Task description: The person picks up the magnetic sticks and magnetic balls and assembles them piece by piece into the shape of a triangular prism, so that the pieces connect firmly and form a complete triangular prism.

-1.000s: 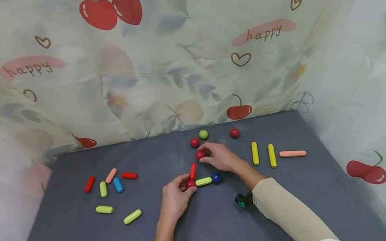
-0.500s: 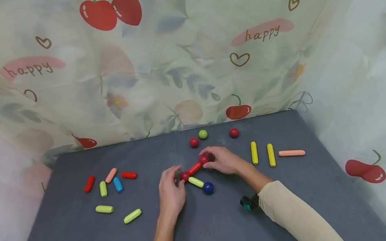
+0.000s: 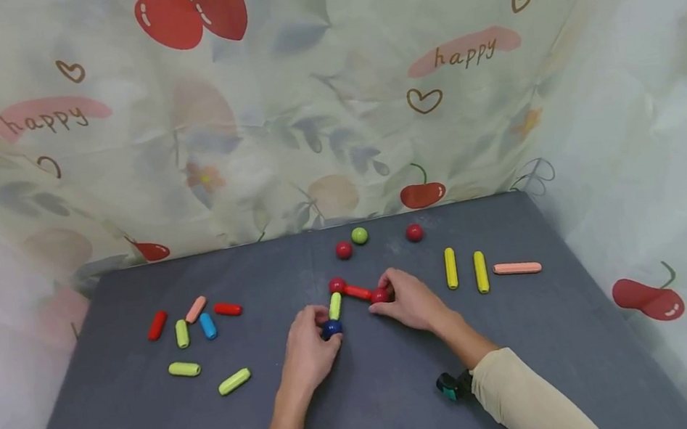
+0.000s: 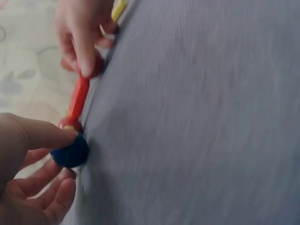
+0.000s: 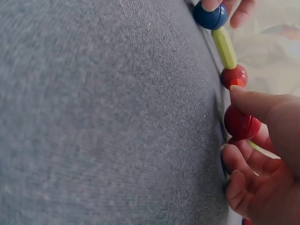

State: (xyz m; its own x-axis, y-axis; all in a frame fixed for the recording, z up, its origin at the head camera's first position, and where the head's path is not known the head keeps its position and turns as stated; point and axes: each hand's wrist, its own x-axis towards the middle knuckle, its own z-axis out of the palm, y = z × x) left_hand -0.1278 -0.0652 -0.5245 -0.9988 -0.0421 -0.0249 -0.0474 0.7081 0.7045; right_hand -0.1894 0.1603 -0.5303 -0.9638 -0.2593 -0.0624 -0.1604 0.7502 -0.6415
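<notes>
Near the middle of the dark table [image 3: 396,398] lies a joined chain of balls and sticks. A red ball [image 3: 337,286] forms its corner, with a yellow-green stick [image 3: 334,306] running toward the person and a red stick [image 3: 357,292] running right. The blue ball [image 4: 70,152] on the yellow-green stick's end is pinched by my left hand [image 3: 306,348], thumb on top. At the red stick's far end, my right hand [image 3: 418,301] holds another red ball [image 5: 241,122] between thumb and fingers.
Several short red, blue, pink and yellow-green sticks, including a yellow-green stick [image 3: 234,381], lie at left. Behind the chain are a green ball [image 3: 360,235] and two red balls. Two yellow sticks and a pink stick [image 3: 517,268] lie at right. A printed curtain [image 3: 276,107] surrounds the table.
The right hand's red ball has met the red stick's free end. The chain has turned, its corner swinging away from the person. My left hand has shifted from the corner ball to the blue ball.
</notes>
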